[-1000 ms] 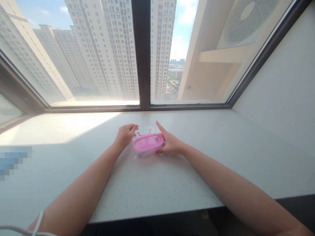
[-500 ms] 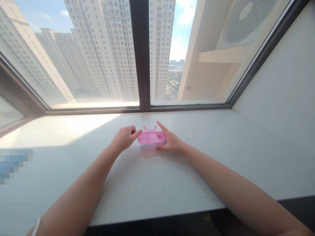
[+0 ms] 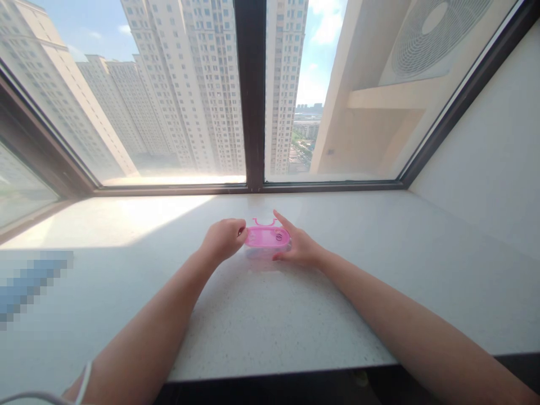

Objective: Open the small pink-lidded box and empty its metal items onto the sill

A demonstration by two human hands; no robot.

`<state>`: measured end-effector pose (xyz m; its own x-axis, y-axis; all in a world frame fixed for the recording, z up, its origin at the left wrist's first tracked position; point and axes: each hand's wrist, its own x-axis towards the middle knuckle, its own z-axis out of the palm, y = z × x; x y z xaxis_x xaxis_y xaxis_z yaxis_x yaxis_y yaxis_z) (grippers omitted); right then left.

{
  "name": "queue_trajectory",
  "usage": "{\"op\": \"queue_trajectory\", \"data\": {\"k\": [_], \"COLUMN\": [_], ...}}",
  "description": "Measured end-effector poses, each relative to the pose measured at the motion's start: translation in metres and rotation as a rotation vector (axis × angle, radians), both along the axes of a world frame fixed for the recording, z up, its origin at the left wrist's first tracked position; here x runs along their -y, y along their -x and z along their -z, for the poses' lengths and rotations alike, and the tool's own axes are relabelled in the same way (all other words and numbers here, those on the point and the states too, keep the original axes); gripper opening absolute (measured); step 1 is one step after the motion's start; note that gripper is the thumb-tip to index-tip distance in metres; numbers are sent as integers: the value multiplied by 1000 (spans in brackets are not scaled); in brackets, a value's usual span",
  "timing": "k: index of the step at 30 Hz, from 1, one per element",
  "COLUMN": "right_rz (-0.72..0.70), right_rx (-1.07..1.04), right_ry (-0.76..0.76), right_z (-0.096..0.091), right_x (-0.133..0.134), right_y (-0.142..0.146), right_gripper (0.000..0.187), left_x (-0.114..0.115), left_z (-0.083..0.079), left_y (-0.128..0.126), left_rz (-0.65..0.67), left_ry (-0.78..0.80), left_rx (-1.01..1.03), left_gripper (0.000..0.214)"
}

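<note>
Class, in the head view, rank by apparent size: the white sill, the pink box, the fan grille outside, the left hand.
1. white sill
2. fan grille
3. pink box and left hand: alike, unranked.

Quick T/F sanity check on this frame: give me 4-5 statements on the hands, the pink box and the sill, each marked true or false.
1. The pink-lidded box sits on the white stone windowsill. True.
2. The left hand touches the box's left end. True.
3. The right hand rests flat on the sill, well away from the box. False: it is against the box's right end, index finger stretched along its far side.
4. The box's lid is blue. False: the lid is pink, with a pink handle.
5. High-rise buildings show through the window. True.
</note>
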<state>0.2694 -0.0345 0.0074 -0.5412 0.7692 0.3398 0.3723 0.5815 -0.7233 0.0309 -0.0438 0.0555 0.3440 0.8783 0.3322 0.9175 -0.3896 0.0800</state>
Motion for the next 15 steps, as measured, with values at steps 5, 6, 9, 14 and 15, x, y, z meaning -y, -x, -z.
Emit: {"op": "queue_trajectory", "data": {"k": [5,6,9,14,15], "right_rz": [0,4,5,-4,-4], "right_rx": [9,11,14,23,23], "right_ry": [-54,-68,-88,-70,-68], "right_z": [0,0,0,-2,-3], "right_x": [-1,-2,-1,2,3], "right_y": [0,-1,-2,-1,0], "right_gripper": [115,114,113,114,114], "left_x": [1,1,1,0,-1], "left_z": [0,0,1,3,4], "left_y": [-1,0,0,0,1], "left_rz": [6,9,12,-1,6], "left_ry": [-40,-42,-47,-97,-96], "left_rx": [-17,-15,-1,99,133], "left_gripper": [26,27,27,26,26]}}
